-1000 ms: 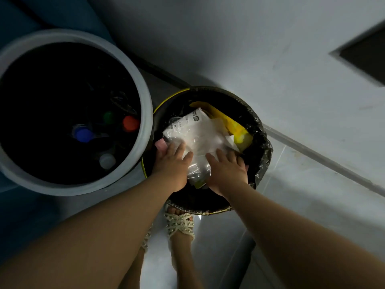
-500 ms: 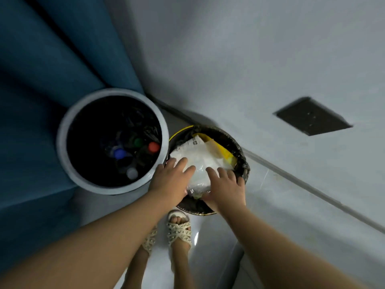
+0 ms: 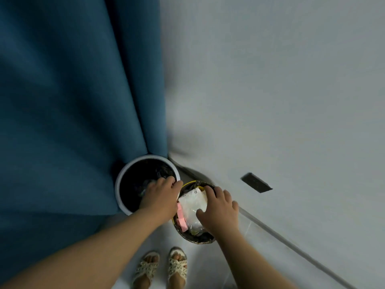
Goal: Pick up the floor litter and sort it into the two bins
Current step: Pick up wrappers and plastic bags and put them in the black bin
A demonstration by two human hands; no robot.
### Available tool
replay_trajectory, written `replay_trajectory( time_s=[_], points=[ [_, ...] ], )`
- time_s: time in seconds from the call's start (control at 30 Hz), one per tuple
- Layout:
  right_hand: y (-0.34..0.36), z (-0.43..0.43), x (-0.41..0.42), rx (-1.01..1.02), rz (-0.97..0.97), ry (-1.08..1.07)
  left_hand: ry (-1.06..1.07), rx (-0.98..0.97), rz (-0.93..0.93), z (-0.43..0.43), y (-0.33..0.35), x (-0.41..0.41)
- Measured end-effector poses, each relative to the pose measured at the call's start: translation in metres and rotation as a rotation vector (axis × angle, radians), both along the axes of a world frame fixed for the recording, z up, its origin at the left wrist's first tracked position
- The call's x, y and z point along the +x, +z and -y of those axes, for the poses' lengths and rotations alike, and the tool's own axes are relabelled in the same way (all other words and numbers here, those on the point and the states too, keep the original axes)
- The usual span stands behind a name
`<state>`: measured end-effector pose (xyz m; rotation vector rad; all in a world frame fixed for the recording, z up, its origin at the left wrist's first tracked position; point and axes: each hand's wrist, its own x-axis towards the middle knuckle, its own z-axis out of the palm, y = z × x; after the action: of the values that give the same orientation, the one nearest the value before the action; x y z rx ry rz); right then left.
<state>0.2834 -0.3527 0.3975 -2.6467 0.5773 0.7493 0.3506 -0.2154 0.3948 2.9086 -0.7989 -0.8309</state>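
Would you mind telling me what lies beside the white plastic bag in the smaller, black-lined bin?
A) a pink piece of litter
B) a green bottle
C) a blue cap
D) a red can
A: a pink piece of litter lies along the edge of the white plastic bag inside the smaller bin, on the side toward the white-rimmed bin.

- Big bin is standing at ten o'clock of small bin.
- Bag is lying in small bin.
- Sandals are standing at its seven o'clock.
- Curtain is hanging behind big bin.
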Motion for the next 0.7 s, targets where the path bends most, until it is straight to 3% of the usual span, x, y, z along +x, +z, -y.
replay_trajectory(
  time_s=[0.23, 0.7],
  points=[
    [0.081, -0.029, -0.010, -0.029, 0.091, 0.148, 0.173, -0.039, 0.041, -0.031, 0.076, -0.032],
    [0.130, -0.080, -0.050, 0.019, 0.042, 0.744, 0.750, -0.054, 0.050, -0.093, 0.116, -0.155]
  ],
)
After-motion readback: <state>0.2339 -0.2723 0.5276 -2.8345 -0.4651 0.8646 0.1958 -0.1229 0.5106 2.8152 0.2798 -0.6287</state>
